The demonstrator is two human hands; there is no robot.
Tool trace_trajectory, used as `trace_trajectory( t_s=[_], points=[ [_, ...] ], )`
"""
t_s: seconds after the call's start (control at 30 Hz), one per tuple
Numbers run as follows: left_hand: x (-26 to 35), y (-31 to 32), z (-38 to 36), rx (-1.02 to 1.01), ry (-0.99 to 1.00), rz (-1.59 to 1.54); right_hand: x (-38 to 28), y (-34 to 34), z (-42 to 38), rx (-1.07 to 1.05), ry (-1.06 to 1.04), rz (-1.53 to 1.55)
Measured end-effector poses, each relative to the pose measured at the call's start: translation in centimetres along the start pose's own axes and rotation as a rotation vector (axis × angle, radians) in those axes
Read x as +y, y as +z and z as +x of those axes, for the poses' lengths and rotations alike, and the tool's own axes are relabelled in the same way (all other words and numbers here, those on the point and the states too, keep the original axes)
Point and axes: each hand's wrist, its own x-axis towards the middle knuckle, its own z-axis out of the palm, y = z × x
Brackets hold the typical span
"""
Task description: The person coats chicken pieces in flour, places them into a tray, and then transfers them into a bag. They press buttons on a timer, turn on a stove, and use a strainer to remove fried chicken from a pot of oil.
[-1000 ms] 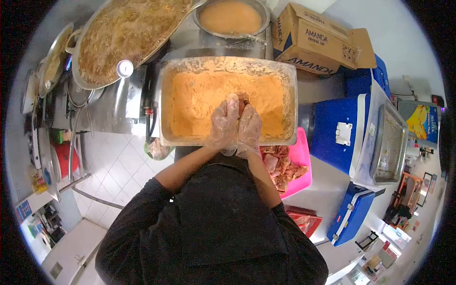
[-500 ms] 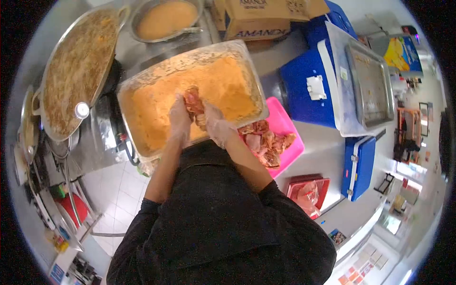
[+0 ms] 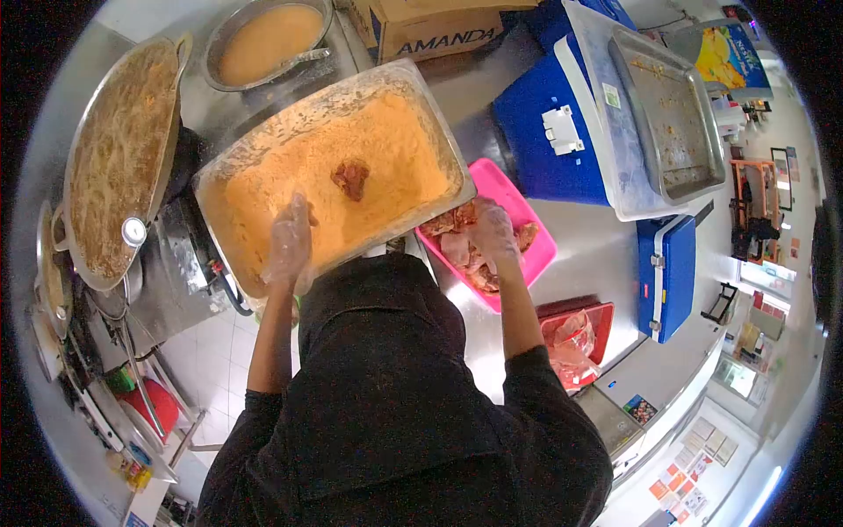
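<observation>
A metal tub [image 3: 211, 206] of orange-coloured flour [image 3: 386, 140] lies before me. One piece of raw, reddish marinated meat [image 3: 351, 179] rests on the flour near the middle. To its left, my left hand [image 3: 290, 241], in a clear plastic glove, is over the flour with its fingers stretched out and nothing held. My right hand [image 3: 494, 235], gloved likewise, reaches into a pink tray [image 3: 537, 250] of several raw meat pieces [image 3: 455, 249]. Its fingers curl down around meat there, and the fingertips are partly hidden.
At the left stands a large pan of bubbling oil [image 3: 123, 149] with a dial thermometer [image 3: 133, 232]. A bowl of orange liquid [image 3: 272, 44] sits behind the tub. Blue coolers [image 3: 544, 132], a metal tray [image 3: 667, 123], a cardboard box [image 3: 439, 35] and a red tray [image 3: 601, 329] surround the workspace.
Both hands have let go of the meat piece, which now lies on the flour. My right hand has moved right into the pink tray; my left has drawn back leftward. The view has shifted slightly.
</observation>
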Motion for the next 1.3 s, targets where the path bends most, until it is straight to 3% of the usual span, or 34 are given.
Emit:
trace_trajectory(
  t_s=[0.07, 0.17, 0.27, 0.37, 0.43, 0.5, 0.57, 0.63, 0.77, 0.9, 0.97, 1.03, 1.1, 1.2, 1.27, 1.3],
  points=[
    [-0.8, 1.4, -0.2, 0.005, 0.042, -0.025, 0.6, 2.3, 2.6, -0.186, -0.044, -0.111],
    [-1.1, 2.0, -0.7, -0.037, 0.053, -0.041, -2.5, -3.2, 3.0, -0.428, 0.107, 0.165],
    [0.2, 1.8, -1.8, -0.116, 0.003, -0.043, -2.1, -2.7, 5.2, -0.691, -0.009, -0.207],
    [0.1, 1.5, -2.3, -0.177, -0.001, -0.097, 4.5, 0.7, 4.9, -0.451, -0.026, 0.067],
    [-0.2, 1.7, -2.4, -0.214, 0.006, -0.144, 5.3, -2.1, 3.4, -0.366, 0.369, 0.551],
    [-0.3, 2.0, -2.2, -0.246, -0.003, -0.179, 5.5, -3.4, 0.8, -0.224, 0.537, 0.928],
    [-0.6, 3.7, -2.0, -0.288, -0.015, -0.207, 6.3, -2.4, -1.8, -0.049, 0.467, 1.202],
    [-0.5, 6.0, -2.1, -0.365, 0.017, -0.197, 11.1, 4.4, -2.5, -0.068, 0.176, 0.761],
    [0.8, 9.3, -2.5, -0.591, 0.069, -0.103, 10.8, 7.1, -2.0, -0.179, -0.107, -0.510],
    [4.9, 9.4, -3.7, -0.650, 0.201, 0.019, 3.4, -1.7, -4.1, -0.012, 0.136, -0.077],
    [2.4, 13.6, -2.1, -0.497, 0.587, -0.049, 1.1, -5.3, -5.0, -0.039, 0.222, 0.019],
    [4.0, 14.9, -2.4, -0.485, 0.645, -0.089, 0.0, -7.4, -4.6, -0.072, 0.316, 0.209],
    [10.0, 12.7, -4.5, -0.619, 0.376, -0.100, -2.3, -10.0, -4.2, -0.101, 0.292, 0.442],
    [10.8, 11.4, -3.8, -0.726, 0.364, -0.222, -7.7, -12.6, -3.2, -0.060, 0.111, 0.686],
    [6.7, 13.6, -1.9, -0.590, 0.282, -0.313, -10.2, -11.7, -2.1, 0.060, 0.043, 0.740],
    [5.8, 13.6, -1.2, -0.484, 0.369, -0.263, -11.8, -11.5, -1.9, 0.128, -0.006, 0.692]
  ],
)
